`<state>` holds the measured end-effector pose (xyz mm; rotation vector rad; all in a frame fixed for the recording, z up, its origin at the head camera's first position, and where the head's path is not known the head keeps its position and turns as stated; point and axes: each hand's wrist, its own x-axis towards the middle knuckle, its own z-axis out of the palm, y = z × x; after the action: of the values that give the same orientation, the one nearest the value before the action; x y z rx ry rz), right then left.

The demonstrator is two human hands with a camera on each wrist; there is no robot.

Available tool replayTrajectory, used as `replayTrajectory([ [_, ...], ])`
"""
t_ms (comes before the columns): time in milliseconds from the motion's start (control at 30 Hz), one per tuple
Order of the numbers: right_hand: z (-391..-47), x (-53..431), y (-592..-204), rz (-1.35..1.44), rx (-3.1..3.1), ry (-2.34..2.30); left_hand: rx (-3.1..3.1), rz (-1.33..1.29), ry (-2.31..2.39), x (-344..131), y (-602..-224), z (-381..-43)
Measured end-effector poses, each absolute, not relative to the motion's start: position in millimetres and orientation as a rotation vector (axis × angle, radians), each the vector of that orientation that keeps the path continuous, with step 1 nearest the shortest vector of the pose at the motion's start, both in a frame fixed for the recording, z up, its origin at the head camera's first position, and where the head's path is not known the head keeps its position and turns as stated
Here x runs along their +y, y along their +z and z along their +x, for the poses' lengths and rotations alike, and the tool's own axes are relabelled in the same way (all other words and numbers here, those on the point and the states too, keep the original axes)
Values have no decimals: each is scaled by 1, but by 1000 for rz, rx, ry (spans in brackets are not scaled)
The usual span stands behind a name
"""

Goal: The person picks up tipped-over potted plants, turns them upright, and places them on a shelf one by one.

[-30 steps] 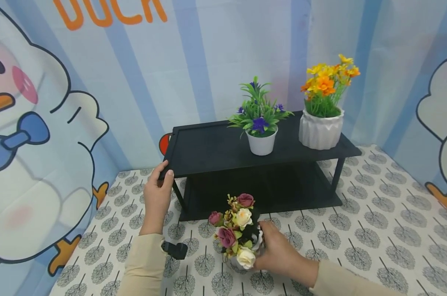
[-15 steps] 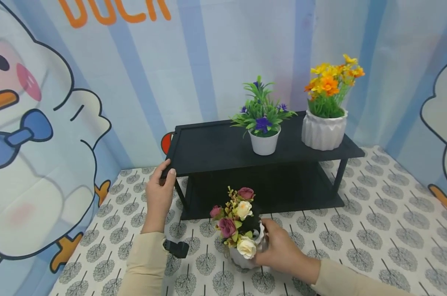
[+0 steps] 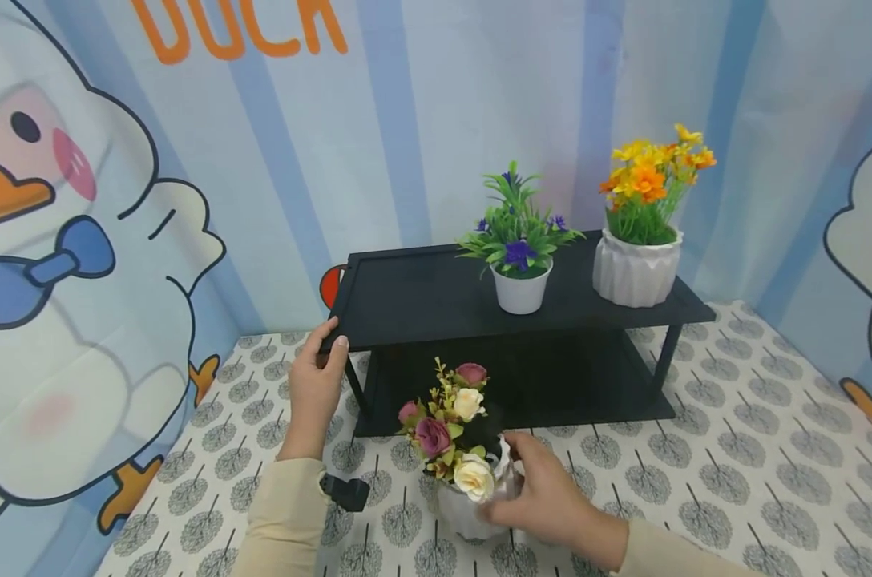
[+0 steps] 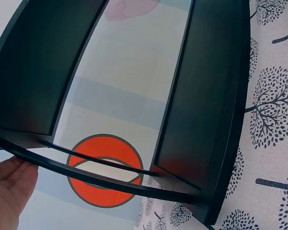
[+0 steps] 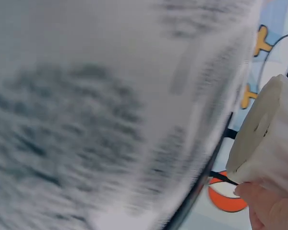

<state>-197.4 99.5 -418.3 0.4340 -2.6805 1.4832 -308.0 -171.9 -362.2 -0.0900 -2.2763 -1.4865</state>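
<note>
In the head view my right hand (image 3: pixel 551 501) grips a white fluted flower pot (image 3: pixel 468 513) by its right side, in front of the shelf. The pot leans left and bears artificial roses (image 3: pixel 433 437) in mauve and cream. Its flat underside shows in the right wrist view, where the pot (image 5: pixel 278 139) is off the cloth and my fingers (image 5: pixel 261 196) hold it from below in the picture. My left hand (image 3: pixel 313 393) holds the front left corner of a black two-tier shelf (image 3: pixel 421 296); its fingertips touch the shelf's edge in the left wrist view.
On the upper tier stand a small white pot with purple flowers (image 3: pixel 520 292) and, at the right, a white fluted pot with yellow and orange flowers (image 3: pixel 636 268). A tree-patterned cloth (image 3: pixel 739 481) covers the table. Behind hangs a duck-printed backdrop (image 3: pixel 277 184).
My right hand has raised the rose pot a little and turned it, so more of its white side shows. My left hand keeps its place at the shelf corner. The head view shifts slightly.
</note>
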Motion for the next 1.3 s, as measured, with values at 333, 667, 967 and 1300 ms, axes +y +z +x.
replayTrajectory([
  [333, -205, 92, -366, 624, -2562, 1587, -2271, -87, -1467, -172, -362, -308],
  [667, -220, 85, -313, 714, -2478, 1515, -2269, -79, -1481, -173, -360, -307],
  [967, -243, 72, -275, 672, -2453, 1407, -2284, -83, -1451, -174, -363, -310],
  [1300, -273, 51, -265, 562, -2433, 1377, -2277, -70, -1450, -174, -364, -311],
])
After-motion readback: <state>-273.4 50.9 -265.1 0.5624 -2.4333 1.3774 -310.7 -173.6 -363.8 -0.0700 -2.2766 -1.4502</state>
